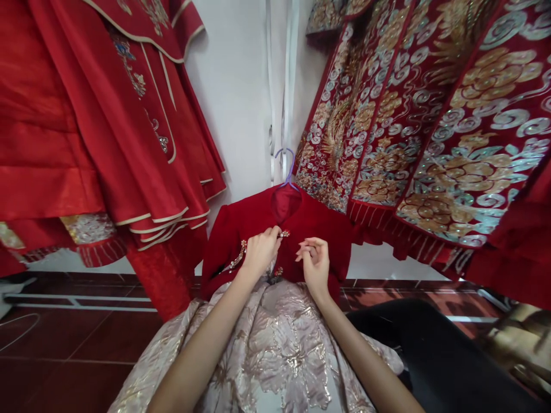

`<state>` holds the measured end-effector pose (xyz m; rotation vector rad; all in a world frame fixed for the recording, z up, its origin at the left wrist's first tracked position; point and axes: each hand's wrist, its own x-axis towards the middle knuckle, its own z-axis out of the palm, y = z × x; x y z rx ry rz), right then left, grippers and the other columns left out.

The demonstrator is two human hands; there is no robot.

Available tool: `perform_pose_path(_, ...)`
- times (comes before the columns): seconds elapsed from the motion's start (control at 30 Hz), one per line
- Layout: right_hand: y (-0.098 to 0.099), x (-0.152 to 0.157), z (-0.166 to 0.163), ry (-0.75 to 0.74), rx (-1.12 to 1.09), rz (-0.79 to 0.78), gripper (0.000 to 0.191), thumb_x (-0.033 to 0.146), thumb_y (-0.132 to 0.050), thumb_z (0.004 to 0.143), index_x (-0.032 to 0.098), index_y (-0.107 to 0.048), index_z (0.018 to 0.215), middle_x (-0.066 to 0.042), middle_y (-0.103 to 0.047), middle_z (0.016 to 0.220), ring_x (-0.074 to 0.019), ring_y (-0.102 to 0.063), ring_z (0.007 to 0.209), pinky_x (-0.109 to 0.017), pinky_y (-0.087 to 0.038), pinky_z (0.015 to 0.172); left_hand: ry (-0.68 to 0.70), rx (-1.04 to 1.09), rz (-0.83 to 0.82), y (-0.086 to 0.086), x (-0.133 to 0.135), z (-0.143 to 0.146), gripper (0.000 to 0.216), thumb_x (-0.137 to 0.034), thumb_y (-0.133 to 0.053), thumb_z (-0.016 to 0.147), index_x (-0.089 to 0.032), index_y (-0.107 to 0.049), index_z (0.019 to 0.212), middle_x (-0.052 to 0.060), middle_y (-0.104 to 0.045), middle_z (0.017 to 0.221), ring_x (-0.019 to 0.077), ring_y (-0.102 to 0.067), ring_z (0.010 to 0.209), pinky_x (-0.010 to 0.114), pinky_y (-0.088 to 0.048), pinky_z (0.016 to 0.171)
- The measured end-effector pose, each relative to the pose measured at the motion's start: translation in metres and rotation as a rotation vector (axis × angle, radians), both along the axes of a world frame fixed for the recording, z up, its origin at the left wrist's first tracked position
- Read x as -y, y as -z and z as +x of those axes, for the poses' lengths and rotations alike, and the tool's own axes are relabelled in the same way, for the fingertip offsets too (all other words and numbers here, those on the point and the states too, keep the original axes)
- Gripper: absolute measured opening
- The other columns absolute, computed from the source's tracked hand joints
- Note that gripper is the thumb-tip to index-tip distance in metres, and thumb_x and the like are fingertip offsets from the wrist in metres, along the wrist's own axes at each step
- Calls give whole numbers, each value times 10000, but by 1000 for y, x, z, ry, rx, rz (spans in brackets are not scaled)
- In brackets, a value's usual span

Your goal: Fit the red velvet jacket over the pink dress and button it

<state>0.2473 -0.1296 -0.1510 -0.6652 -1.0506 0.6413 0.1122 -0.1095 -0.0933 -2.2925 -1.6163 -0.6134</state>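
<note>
A dark red velvet jacket hangs in front of me on a purple hanger, its lower part meeting the pale brocade cloth on my lap. My left hand is closed on the jacket's front edge, just under the neck opening and beside a jewelled ornament. Another beaded ornament lies left of that hand, and a small jewelled piece shows lower on the front. Just right of the opening is my right hand, fingers curled in toward the thumb. Whatever it may pinch is too small to see.
Red garments with pale piping hang on the left. Embroidered red panels with gold flowers and beaded fringe hang on the right. Pale metallic brocade covers my lap. A black padded surface is at my right, and rack bars stand low on the tiled floor.
</note>
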Motion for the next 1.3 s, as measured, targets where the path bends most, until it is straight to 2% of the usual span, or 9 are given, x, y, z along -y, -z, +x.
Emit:
perform_pose_path(0.2, 4, 0, -1, -34, 85, -72, 161, 212, -512, 830, 228, -464, 983, 5, -549, 843, -97, -551, 627, -211, -485, 518, 54, 48, 41, -5, -4, -4, 219, -390, -471, 923, -256, -596, 1043, 20, -673, 956, 195, -656, 781, 251, -394, 592)
perform_pose_path(0.33, 15, -5, -4, -48, 352, -134, 215, 247, -549, 798, 214, -473, 996, -36, -535, 905, -148, -568, 755, -242, -512, 550, 88, 240, 78, -1, 1, -4, 276, -410, -414, 946, -278, -639, 1037, 10, -667, 931, 161, -646, 772, 234, -399, 607)
perform_pose_path(0.47, 27, -5, -8, 40, 686, -177, 367, 250, -667, 681, 193, -463, 981, -46, -521, 901, -175, -557, 749, -313, -535, 619, 166, 459, 96, 10, 15, -11, 304, -392, -436, 942, -296, -612, 1171, 2, -656, 964, 118, -619, 726, 213, -417, 647)
perform_pose_path(0.57, 31, -2, -10, 26, 762, -226, 385, 250, -687, 672, 198, -444, 967, -33, -559, 877, -177, -591, 742, -341, -534, 698, 74, 601, 85, 26, 31, -22, 397, -482, -545, 866, -262, -586, 1195, -9, -646, 874, 109, -569, 629, 215, -412, 625)
perform_pose_path(0.73, 34, -3, -12, -72, 719, -283, 411, 215, -708, 630, 203, -432, 934, -28, -609, 868, -163, -632, 756, -297, -527, 716, -242, 594, 92, 58, 44, -36, 339, -467, -449, 914, -217, -634, 779, 18, -643, 839, 148, -581, 730, 228, -352, 594)
perform_pose_path(0.87, 35, -8, -6, -131, 787, -376, 328, 233, -697, 623, 199, -497, 881, 5, -637, 725, -159, -641, 680, -275, -513, 666, -186, 494, -31, 67, 35, -29, 305, -378, -419, 935, -204, -599, 761, 20, -663, 793, 144, -604, 679, 232, -347, 597)
perform_pose_path(0.97, 28, -10, 8, -137, 835, -421, 222, 236, -696, 606, 199, -574, 788, 9, -661, 665, -160, -648, 642, -259, -498, 630, -122, 422, -122, 61, 27, -16, 293, -344, -379, 948, -199, -596, 814, 27, -682, 779, 161, -635, 697, 242, -377, 626)
perform_pose_path(1.13, 14, -17, 43, -114, 779, -533, 109, 226, -710, 583, 201, -630, 652, 21, -646, 548, -156, -641, 563, -233, -486, 540, -89, 266, -290, 37, 13, 2, 226, -254, -421, 902, -158, -625, 883, 110, -712, 876, 228, -675, 852, 289, -443, 727)
perform_pose_path(1.3, -4, -16, 80, -475, 338, -641, 169, 205, -722, 614, 176, -588, 714, 24, -639, 572, -147, -661, 559, -269, -573, 573, -98, 176, -265, 32, -4, 19, 194, -273, -478, 858, -154, -631, 880, 138, -711, 862, 267, -682, 843, 322, -468, 736)
